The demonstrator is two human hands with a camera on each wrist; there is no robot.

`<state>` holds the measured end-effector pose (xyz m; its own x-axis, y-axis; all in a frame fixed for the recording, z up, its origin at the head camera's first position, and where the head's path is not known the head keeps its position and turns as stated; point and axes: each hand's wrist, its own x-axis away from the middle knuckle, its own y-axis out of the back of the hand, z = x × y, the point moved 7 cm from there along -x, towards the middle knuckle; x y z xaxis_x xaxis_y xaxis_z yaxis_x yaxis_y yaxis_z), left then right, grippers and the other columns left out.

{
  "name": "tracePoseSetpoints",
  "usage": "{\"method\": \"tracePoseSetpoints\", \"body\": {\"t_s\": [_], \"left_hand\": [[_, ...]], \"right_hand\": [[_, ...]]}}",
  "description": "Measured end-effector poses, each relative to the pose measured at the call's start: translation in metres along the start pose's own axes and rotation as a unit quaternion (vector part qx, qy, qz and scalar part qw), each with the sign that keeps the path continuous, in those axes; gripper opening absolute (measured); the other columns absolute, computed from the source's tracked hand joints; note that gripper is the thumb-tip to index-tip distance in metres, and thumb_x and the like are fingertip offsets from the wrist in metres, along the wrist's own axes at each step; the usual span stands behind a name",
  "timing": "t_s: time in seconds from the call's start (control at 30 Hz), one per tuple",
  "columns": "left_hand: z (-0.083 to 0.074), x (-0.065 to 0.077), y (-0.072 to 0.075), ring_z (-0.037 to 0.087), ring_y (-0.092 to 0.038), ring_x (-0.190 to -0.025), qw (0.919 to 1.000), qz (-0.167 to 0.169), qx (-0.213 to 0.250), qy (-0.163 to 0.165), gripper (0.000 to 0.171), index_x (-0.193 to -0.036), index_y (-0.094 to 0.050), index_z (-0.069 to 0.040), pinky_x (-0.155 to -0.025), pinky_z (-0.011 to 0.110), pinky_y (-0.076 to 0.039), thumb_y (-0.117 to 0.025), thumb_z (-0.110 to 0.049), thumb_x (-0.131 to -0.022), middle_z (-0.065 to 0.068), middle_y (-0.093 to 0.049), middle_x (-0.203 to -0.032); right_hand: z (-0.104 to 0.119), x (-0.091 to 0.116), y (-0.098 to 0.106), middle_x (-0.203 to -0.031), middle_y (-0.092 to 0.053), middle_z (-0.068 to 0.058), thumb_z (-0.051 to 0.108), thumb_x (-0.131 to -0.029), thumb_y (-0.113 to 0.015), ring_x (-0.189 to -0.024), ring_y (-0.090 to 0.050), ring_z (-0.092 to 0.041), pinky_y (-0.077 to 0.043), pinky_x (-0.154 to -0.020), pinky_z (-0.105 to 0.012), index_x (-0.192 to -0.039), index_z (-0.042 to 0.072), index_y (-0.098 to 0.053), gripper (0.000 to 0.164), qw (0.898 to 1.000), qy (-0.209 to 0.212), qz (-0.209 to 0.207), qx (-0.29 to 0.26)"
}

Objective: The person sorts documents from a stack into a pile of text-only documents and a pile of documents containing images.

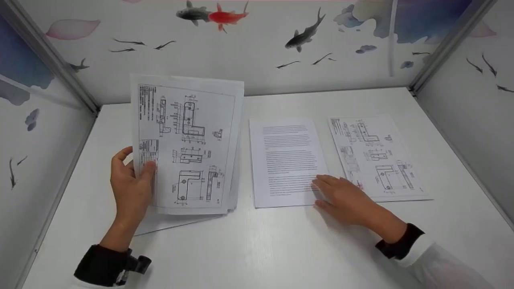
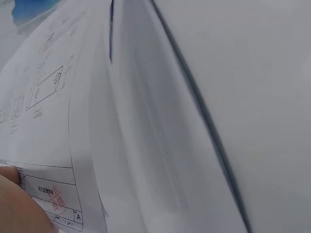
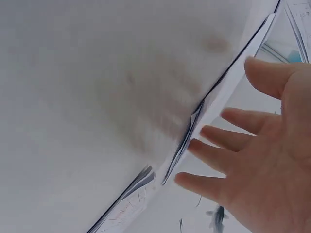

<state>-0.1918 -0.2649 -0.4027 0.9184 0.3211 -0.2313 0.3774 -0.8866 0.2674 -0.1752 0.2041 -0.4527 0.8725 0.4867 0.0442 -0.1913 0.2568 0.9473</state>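
On the left, my left hand (image 1: 132, 188) grips several sheets printed with a technical drawing (image 1: 192, 140), thumb on the front face and fingers behind. The sheets stand tilted up above more paper (image 1: 176, 223) lying on the table. In the left wrist view, the thumb (image 2: 24, 208) lies beside a red stamp at the corner of the drawing sheet (image 2: 43, 131). My right hand (image 1: 349, 200) holds nothing; its fingers are spread at the lower right edge of a stack of text pages (image 1: 289, 164). The right wrist view shows the right hand (image 3: 257, 155) palm-side, fingers extended.
A second stack with a drawing (image 1: 385, 156) lies right of the text pages, with a red stamp near its lower left corner. The white table (image 1: 257, 249) is bounded by panels (image 1: 257, 48) painted with fish at the back and sides.
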Motion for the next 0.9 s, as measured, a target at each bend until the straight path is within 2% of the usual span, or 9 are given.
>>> {"method": "tracePoseSetpoints", "body": {"t_s": [0.13,0.23,0.3,0.4,0.47,0.53,0.73,0.8,0.9], "left_hand": [[-0.018,0.010,-0.015,0.016,-0.075,-0.093,0.9984,0.010,0.053,-0.014,0.039,-0.144,-0.053,-0.005,-0.075,0.026,-0.060,-0.062,-0.007,-0.106,0.010,-0.075,-0.115],[-0.026,0.019,-0.036,0.020,-0.076,-0.092,0.9956,0.022,0.091,-0.002,0.031,-0.136,-0.059,-0.004,-0.076,0.029,-0.060,-0.062,-0.008,-0.106,0.009,-0.076,-0.110],[-0.031,0.025,-0.051,0.022,-0.076,-0.094,0.9922,0.035,0.119,0.009,0.029,-0.134,-0.060,-0.004,-0.077,0.030,-0.061,-0.062,-0.008,-0.106,0.010,-0.076,-0.111],[-0.039,0.035,-0.075,0.025,-0.076,-0.096,0.9855,0.058,0.159,0.019,0.030,-0.135,-0.060,-0.003,-0.079,0.032,-0.061,-0.061,-0.007,-0.106,0.012,-0.076,-0.113],[-0.044,0.042,-0.089,0.026,-0.075,-0.097,0.9807,0.071,0.181,0.023,0.031,-0.136,-0.059,-0.002,-0.079,0.033,-0.060,-0.061,-0.006,-0.106,0.013,-0.075,-0.114],[-0.048,0.047,-0.101,0.027,-0.075,-0.096,0.9761,0.080,0.200,0.026,0.030,-0.135,-0.059,-0.001,-0.079,0.033,-0.060,-0.061,-0.005,-0.105,0.014,-0.075,-0.114],[-0.060,0.059,-0.129,0.029,-0.074,-0.096,0.9587,0.132,0.250,0.033,0.033,-0.135,-0.056,0.001,-0.079,0.036,-0.061,-0.064,-0.008,-0.104,0.015,-0.074,-0.114],[-0.063,0.062,-0.138,0.029,-0.075,-0.096,0.9553,0.162,0.245,0.032,0.036,-0.134,-0.057,0.001,-0.079,0.038,-0.061,-0.068,-0.011,-0.102,0.015,-0.074,-0.114],[-0.066,0.065,-0.147,0.028,-0.077,-0.094,0.9570,0.199,0.210,0.020,0.039,-0.133,-0.060,0.000,-0.076,0.039,-0.062,-0.074,-0.013,-0.098,0.013,-0.076,-0.111]], "right_hand": [[0.013,-0.010,0.021,-0.143,-0.064,-0.014,0.017,-0.100,-0.073,-0.133,-0.059,-0.033,-0.047,-0.108,-0.052,-0.145,0.000,-0.057,0.050,0.990,0.001,-0.099,-0.095],[0.030,-0.013,0.031,-0.144,-0.062,-0.011,0.016,-0.104,-0.067,-0.133,-0.059,-0.031,-0.048,-0.107,-0.050,-0.149,0.000,-0.050,0.051,0.968,0.016,-0.123,-0.219],[0.043,-0.016,0.036,-0.146,-0.061,-0.012,0.014,-0.106,-0.063,-0.132,-0.059,-0.030,-0.049,-0.107,-0.043,-0.154,0.000,-0.043,0.054,0.944,0.033,-0.119,-0.307],[0.060,-0.020,0.039,-0.147,-0.057,-0.015,0.011,-0.108,-0.057,-0.132,-0.058,-0.030,-0.049,-0.106,-0.036,-0.159,0.001,-0.030,0.059,0.891,0.041,-0.103,-0.440],[0.066,-0.022,0.040,-0.146,-0.057,-0.017,0.010,-0.108,-0.055,-0.131,-0.059,-0.030,-0.050,-0.103,-0.033,-0.161,0.002,-0.024,0.062,0.860,0.033,-0.102,-0.498],[0.070,-0.023,0.041,-0.143,-0.059,-0.017,0.011,-0.109,-0.053,-0.125,-0.064,-0.031,-0.054,-0.098,-0.035,-0.162,0.004,-0.022,0.062,0.841,0.023,-0.110,-0.530],[0.065,-0.019,0.039,-0.122,-0.073,-0.011,0.011,-0.108,-0.056,-0.102,-0.075,-0.031,-0.061,-0.083,-0.040,-0.150,0.006,-0.040,0.045,0.832,-0.029,-0.171,-0.527],[0.061,-0.017,0.038,-0.117,-0.075,-0.009,0.009,-0.108,-0.058,-0.099,-0.076,-0.030,-0.061,-0.081,-0.040,-0.144,0.006,-0.045,0.039,0.827,-0.045,-0.191,-0.527],[0.057,-0.014,0.038,-0.112,-0.077,-0.009,0.006,-0.106,-0.059,-0.096,-0.077,-0.030,-0.062,-0.079,-0.038,-0.139,0.004,-0.051,0.034,0.822,-0.056,-0.212,-0.525]]}}
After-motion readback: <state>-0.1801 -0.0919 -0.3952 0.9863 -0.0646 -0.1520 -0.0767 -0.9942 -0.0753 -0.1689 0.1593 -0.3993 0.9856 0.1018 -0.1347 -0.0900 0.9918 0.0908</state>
